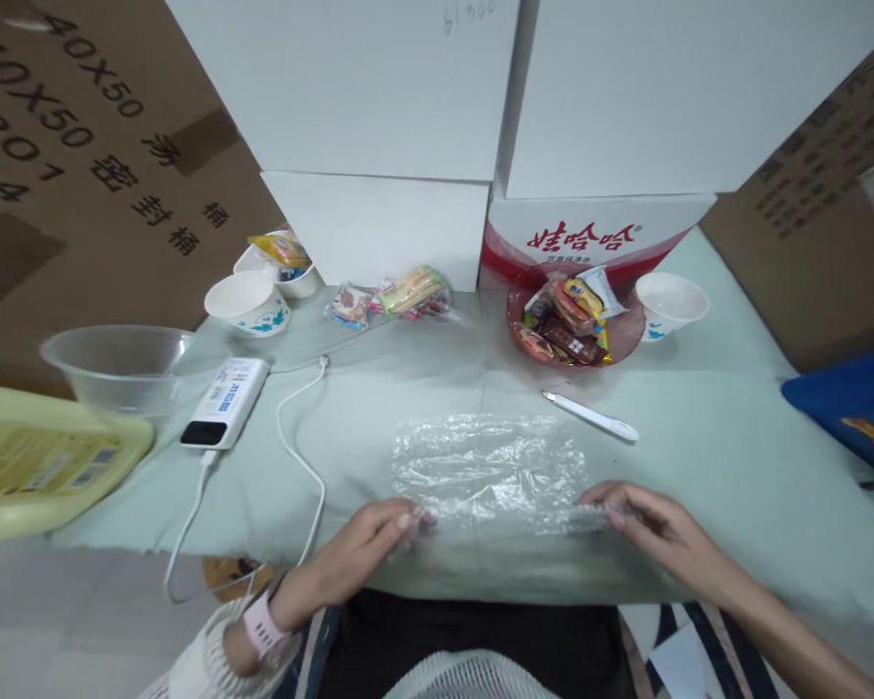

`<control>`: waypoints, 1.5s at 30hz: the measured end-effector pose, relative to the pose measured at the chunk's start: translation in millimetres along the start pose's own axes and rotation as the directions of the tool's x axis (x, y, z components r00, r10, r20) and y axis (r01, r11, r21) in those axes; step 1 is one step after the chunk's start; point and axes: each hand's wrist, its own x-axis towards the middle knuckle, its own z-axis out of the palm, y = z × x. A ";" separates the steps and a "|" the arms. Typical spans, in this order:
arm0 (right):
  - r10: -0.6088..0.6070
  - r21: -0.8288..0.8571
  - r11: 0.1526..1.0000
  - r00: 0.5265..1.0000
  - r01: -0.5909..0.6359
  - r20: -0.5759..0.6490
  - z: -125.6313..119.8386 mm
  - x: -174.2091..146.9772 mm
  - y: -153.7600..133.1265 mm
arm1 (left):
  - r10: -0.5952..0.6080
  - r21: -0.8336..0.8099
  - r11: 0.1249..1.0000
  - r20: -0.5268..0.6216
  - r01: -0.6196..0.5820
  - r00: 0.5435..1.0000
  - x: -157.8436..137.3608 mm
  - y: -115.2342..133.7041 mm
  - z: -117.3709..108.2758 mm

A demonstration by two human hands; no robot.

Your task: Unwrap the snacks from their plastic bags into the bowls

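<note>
A sheet of clear, crinkled plastic film (487,466) lies spread over the front middle of the table. My left hand (383,532) pinches its near left corner between thumb and fingers. At the near right corner, my right hand (645,524) grips a gathered edge of the same film. Just beyond the film, toward the right, lies a slim white-handled tool (591,416) with a small metal tip; its exact kind is unclear.
A reddish bowl (637,335) of wrapped snacks stands beside a paper bowl (671,301). Snack packets (412,291) lie at the back. On the left are a white power bank (227,400) with cables, a clear plastic bowl (120,364) and a paper bowl (248,303). Boxes wall the back.
</note>
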 end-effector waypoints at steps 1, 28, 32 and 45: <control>0.053 0.080 0.996 0.998 -0.050 -0.038 1.2 7.9 -1.2 | -0.007 -0.108 0.994 0.020 0.009 1.000 2.6 -1.1 -1.6; -0.160 -0.698 0.655 0.850 -0.289 -0.502 22.3 60.8 13.4 | 0.179 0.442 0.889 -0.572 0.117 0.800 44.9 -16.3 5.7; -0.441 -0.803 0.592 0.863 0.072 -0.247 30.1 57.9 15.0 | 0.378 0.606 0.769 -0.172 -0.205 0.910 54.1 -2.6 30.9; -0.328 -0.710 0.673 0.944 0.208 -0.034 21.0 34.9 56.7 | 0.109 0.746 0.662 -0.003 -0.071 0.994 79.1 -34.7 15.2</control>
